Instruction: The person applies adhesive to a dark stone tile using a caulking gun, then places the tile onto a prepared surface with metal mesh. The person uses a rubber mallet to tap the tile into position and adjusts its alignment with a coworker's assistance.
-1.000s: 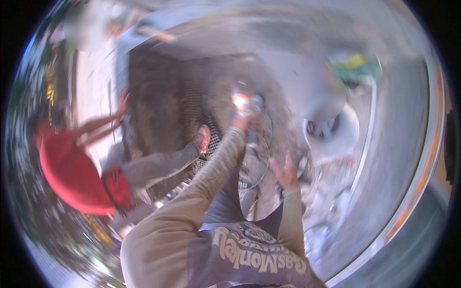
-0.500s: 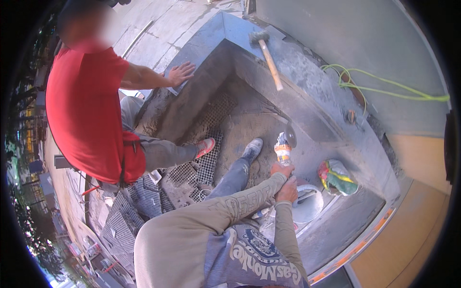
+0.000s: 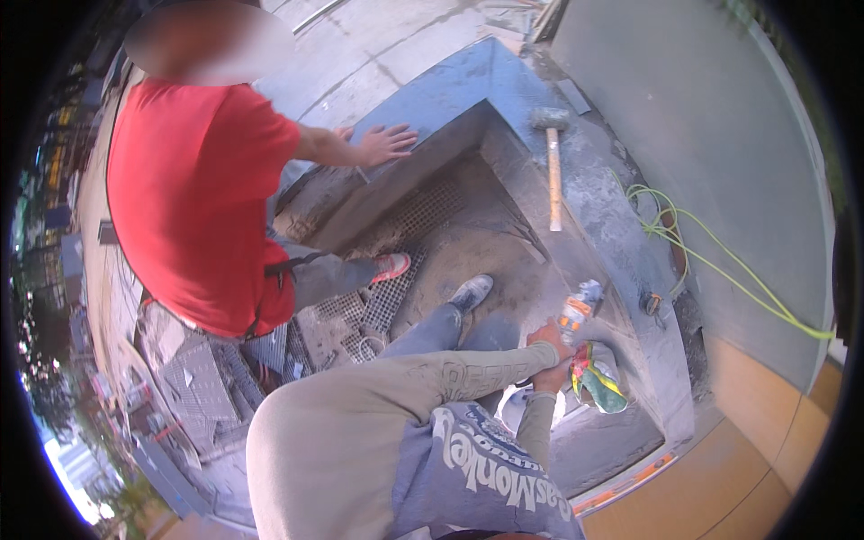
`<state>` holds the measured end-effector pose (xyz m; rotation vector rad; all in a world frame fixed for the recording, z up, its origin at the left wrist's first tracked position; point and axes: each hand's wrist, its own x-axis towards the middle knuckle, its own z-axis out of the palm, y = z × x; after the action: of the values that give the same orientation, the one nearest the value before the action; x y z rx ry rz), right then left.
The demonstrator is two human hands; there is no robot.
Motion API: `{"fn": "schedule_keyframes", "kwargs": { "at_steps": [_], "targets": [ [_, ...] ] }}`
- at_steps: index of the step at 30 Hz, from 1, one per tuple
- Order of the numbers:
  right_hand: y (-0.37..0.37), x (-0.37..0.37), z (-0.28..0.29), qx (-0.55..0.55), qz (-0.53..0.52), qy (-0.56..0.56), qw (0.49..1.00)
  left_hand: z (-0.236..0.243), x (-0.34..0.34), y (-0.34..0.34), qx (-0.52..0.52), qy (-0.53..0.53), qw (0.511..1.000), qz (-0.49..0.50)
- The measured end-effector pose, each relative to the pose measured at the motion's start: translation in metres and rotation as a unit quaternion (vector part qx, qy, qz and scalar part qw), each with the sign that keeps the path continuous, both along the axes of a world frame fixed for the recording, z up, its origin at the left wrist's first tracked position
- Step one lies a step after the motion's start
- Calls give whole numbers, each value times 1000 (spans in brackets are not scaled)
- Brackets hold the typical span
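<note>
Starting at far left with a stack of dark grey, square-gridded panels (image 3: 202, 387), then, above it, a person in a red short-sleeved shirt (image 3: 198, 198) beside a smooth blue-grey slab ledge (image 3: 450, 85), with a bare hand (image 3: 387, 142) spread near its inner edge. Passing next to loose dark grid mats (image 3: 391, 297) on a dusty brown pit floor (image 3: 468, 238), beside a pink-red shoe (image 3: 391, 267), and on to a dusty grey boot (image 3: 472, 292). Showing a round white container (image 3: 511, 407) partly behind the right sleeve. Grasping with the left hand (image 3: 544, 337) an orange-and-white angle grinder (image 3: 577, 310), held over the pit's right part, head tilted up and rightward. Bringing the right hand (image 3: 551, 373) just below the left, fingers curled; unable to tell whether gripping the grinder's rear. Finding higher up a grey-headed hammer with a wooden handle (image 3: 553, 171) on the ledge. Seeing just beside the right hand a green, yellow and red plastic bag (image 3: 598, 378), then, farther right, a looped yellow-green cable (image 3: 785, 311).
</note>
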<state>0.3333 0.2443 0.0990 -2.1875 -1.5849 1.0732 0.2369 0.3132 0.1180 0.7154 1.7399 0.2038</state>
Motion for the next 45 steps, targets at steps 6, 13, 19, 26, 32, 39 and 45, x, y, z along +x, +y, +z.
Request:
{"fn": "schedule_keyframes", "kwargs": {
  "at_steps": [6,13,19,26,32,39,45],
  "targets": [
    [17,-2,15,11,-135,250,959,14,-5,25,19,-91,991,-96],
    [49,-47,63,71,-163,56,983,-31,-205,88,253,18,966,-55],
    [86,-79,72,78,-176,25,981,-47,-433,227,318,238,909,124],
    [152,-118,61,60,-261,87,960,-97,-554,437,234,370,899,19],
    [213,-146,57,53,-319,136,936,-127,-570,539,40,316,948,11],
    [276,-182,89,55,-374,108,920,-129,-576,546,4,277,961,0],
    [300,-211,108,86,-415,167,890,-151,-583,547,23,306,951,-26]
  ]
}}
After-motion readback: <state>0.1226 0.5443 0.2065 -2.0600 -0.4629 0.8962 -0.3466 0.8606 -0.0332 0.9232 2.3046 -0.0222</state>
